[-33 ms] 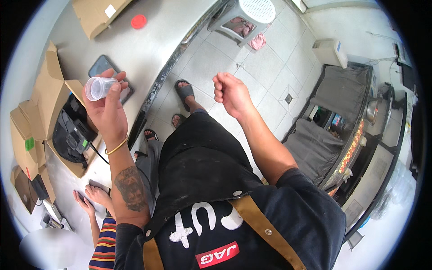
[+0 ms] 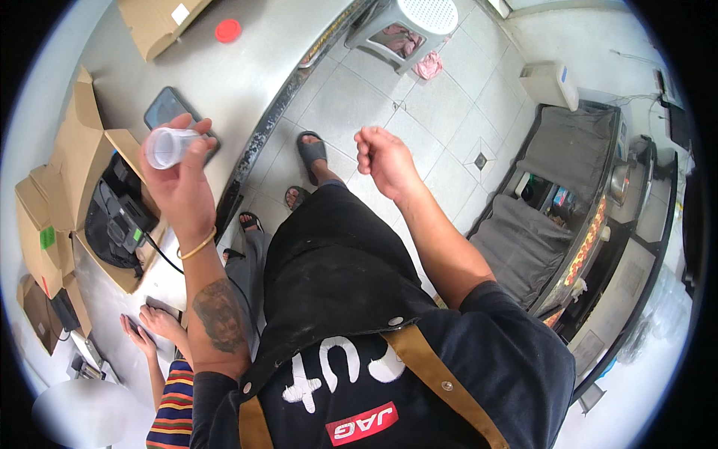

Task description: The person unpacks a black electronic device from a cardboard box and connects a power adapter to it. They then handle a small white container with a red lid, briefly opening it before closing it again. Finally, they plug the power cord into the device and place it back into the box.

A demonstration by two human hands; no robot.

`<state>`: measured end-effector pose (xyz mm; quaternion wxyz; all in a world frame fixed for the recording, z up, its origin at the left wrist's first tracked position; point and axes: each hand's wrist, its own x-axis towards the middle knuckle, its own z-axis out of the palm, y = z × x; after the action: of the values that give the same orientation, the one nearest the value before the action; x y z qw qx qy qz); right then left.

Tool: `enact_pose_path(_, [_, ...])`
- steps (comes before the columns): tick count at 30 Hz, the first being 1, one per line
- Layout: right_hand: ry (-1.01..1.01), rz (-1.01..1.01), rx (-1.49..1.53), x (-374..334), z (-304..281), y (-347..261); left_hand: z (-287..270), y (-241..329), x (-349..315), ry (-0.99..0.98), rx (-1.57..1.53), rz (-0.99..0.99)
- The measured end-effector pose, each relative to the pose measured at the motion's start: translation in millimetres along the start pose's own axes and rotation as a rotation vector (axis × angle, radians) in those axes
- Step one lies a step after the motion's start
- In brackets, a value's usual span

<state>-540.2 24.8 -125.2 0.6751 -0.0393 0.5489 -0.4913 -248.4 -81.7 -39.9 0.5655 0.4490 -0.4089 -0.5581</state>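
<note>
In the head view, the left hand (image 2: 183,183) is in the left of the frame, holding a small clear plastic cup (image 2: 166,148) between thumb and fingers. The cup is tilted, its open mouth turned toward the camera and the left; I cannot tell whether anything is inside. It is held above the worktop (image 2: 247,82), with a phone (image 2: 166,106) lying just beyond it and a round red lid (image 2: 228,31) farther up, near an open cardboard box (image 2: 153,26).

The right hand (image 2: 387,161), near the centre over the tiled floor (image 2: 441,120), has its fingers curled in narrow; whether they pinch something small cannot be told. It is well apart from the cup.

The likeliest trouble is a slip: smooth plastic gives little grip, and too hard a squeeze could buckle the wall. A dropped cup could strike the phone, or roll over the worktop's edge to the floor. Any contents could spill because of the tilt. The black cable (image 2: 161,253) passes close to the left forearm; a sudden sweep could snag it and tug the black gear (image 2: 120,221) in its box. Another person's 2 hands (image 2: 162,323), lower left, could be bumped if the left elbow swung outward.
</note>
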Motion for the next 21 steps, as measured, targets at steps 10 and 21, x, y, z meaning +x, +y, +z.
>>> enact_pose_path(10, [-0.080, 0.014, 0.296, -10, -101, 89, 15, -238, -197, -0.313, 0.378, -0.480])
enact_pose_path(21, [0.023, -0.265, -0.154, 76, -209, 126, 93, -396, -197, -0.453, 0.510, -0.182])
